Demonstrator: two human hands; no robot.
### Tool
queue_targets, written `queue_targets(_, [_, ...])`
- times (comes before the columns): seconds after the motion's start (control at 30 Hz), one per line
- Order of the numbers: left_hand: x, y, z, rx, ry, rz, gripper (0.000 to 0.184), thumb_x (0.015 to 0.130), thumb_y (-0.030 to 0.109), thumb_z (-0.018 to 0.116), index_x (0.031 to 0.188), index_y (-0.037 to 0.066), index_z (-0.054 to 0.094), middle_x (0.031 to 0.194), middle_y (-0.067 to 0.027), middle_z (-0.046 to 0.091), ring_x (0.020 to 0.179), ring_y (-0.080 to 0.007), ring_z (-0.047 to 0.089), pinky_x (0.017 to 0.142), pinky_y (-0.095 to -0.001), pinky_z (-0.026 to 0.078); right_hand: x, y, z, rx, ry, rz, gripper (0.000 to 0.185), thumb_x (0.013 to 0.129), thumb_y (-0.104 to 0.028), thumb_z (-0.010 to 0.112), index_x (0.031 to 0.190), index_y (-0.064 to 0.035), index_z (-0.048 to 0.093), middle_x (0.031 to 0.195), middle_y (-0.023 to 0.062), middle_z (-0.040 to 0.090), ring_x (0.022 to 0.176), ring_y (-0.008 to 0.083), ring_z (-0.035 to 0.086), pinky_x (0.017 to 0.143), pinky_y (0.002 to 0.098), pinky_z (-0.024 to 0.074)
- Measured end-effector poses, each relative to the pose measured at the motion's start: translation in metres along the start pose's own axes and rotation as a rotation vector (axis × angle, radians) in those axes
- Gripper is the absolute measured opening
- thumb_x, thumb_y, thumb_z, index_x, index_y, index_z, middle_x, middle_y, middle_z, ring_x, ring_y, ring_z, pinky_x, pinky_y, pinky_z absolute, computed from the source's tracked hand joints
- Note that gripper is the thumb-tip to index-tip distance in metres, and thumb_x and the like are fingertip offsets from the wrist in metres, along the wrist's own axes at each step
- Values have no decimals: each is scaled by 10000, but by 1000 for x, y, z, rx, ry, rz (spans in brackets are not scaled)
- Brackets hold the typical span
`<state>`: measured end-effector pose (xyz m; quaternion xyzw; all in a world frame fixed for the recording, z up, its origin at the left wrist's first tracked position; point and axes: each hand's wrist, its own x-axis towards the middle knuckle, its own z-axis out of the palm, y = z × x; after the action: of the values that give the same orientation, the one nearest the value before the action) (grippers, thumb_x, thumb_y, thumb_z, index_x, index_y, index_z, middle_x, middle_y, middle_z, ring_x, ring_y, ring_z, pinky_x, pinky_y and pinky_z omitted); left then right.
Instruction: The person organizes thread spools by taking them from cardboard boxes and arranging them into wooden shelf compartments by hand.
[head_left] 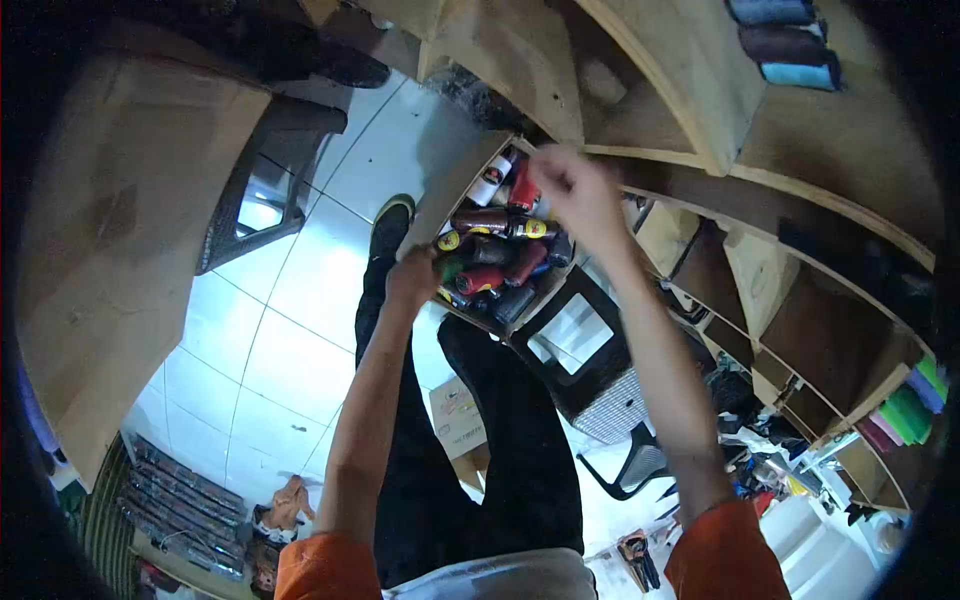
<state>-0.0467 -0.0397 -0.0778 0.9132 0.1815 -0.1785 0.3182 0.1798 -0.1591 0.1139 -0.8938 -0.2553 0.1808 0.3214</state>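
Observation:
An open wooden drawer point(556, 305) juts out in front of my legs, packed with what look like thread spools. Among them are a white one point(492, 180) with a dark label, a brown one point(481, 221), a red one point(480, 280) and a dark grey one point(513, 304). My left hand point(409, 279) is closed over the drawer's left rim, its fingertips partly hidden. Over the far right corner of the drawer is my right hand point(578, 190), beside a red spool point(522, 188). Motion blurs its fingers, so whether it holds anything is unclear.
Wooden shelving point(720, 250) with compartments runs along the right. More rolls point(800, 75) lie on its upper surface. A black-framed piece point(572, 335) stands right of the drawer. A large brown panel point(120, 230) is at left, and a cardboard box point(458, 420) sits between my legs.

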Motion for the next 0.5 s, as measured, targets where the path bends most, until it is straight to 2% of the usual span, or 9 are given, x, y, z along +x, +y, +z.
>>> queue_targets(0.03, [-3, 0, 14, 120, -70, -21, 244, 786, 177, 627, 1012, 87, 609, 878, -110, 670, 813, -289, 679, 680, -368, 558, -23, 25, 19, -21, -135, 116, 178, 858, -199, 630, 982, -73, 651, 866, 132, 678, 817, 256, 679, 704, 354, 514])
queue_targets(0.1, [-12, 3, 38, 357, -215, -61, 261, 779, 176, 634, 1021, 83, 604, 929, -107, 665, 818, -265, 685, 639, -357, 567, -77, 82, 57, 40, -179, 271, 155, 850, -167, 623, 958, -59, 649, 834, 153, 674, 804, 285, 677, 691, 366, 512])
queue_targets(0.13, [-17, -8, 54, 468, -132, 126, 259, 780, 156, 618, 1023, 68, 595, 921, -87, 645, 785, -222, 686, 565, -336, 562, -100, 98, 65, 58, -210, 308, 142, 838, -149, 629, 938, -50, 647, 823, 158, 672, 803, 295, 676, 685, 369, 513])
queue_targets(0.23, [-15, -16, 78, 423, -138, 7, 282, 777, 95, 598, 1053, 39, 583, 1024, -144, 624, 832, -278, 671, 635, -383, 567, -169, 145, 85, 86, -210, 413, 114, 809, -106, 646, 895, -31, 643, 807, 163, 671, 819, 310, 676, 681, 370, 517])
queue_targets(0.27, [-21, 0, 48, 441, -43, 148, 304, 783, 76, 588, 1084, 38, 565, 1076, -166, 600, 819, -292, 669, 646, -387, 563, -182, 147, 84, 79, -241, 482, 111, 804, -101, 650, 889, -30, 644, 807, 164, 671, 821, 309, 676, 681, 370, 518])
queue_targets(0.3, [-23, 13, 30, 347, -70, 119, 296, 788, 89, 585, 1078, 32, 563, 1070, -168, 589, 848, -309, 655, 671, -402, 555, -191, 148, 84, 77, -271, 549, 107, 798, -96, 653, 882, -29, 645, 806, 165, 671, 823, 309, 676, 681, 369, 519])
queue_targets(0.37, [-26, 27, 4, 166, -123, 55, 286, 799, 116, 579, 1068, 21, 560, 1056, -172, 568, 907, -342, 628, 719, -431, 537, -200, 159, 90, 116, -229, 543, 106, 802, -107, 650, 882, -38, 647, 813, 167, 671, 819, 313, 675, 680, 370, 521])
queue_targets(0.4, [-28, 32, -4, 58, -86, 55, 347, 758, 76, 643, 1088, 4, 567, 1046, -181, 578, 920, -369, 611, 738, -413, 536, -201, 166, 94, 129, -215, 543, 105, 803, -108, 647, 883, -41, 648, 815, 168, 670, 818, 315, 674, 681, 371, 522])
queue_targets(0.5, [-26, 49, -43, -290, -39, 158, 500, 734, 30, 690, 1209, 60, 537, 1094, -146, 603, 964, -279, 629, 795, -365, 541, -185, 198, 106, 33, -99, 465, 124, 808, -125, 636, 917, -68, 652, 841, 170, 669, 827, 338, 664, 679, 399, 526])
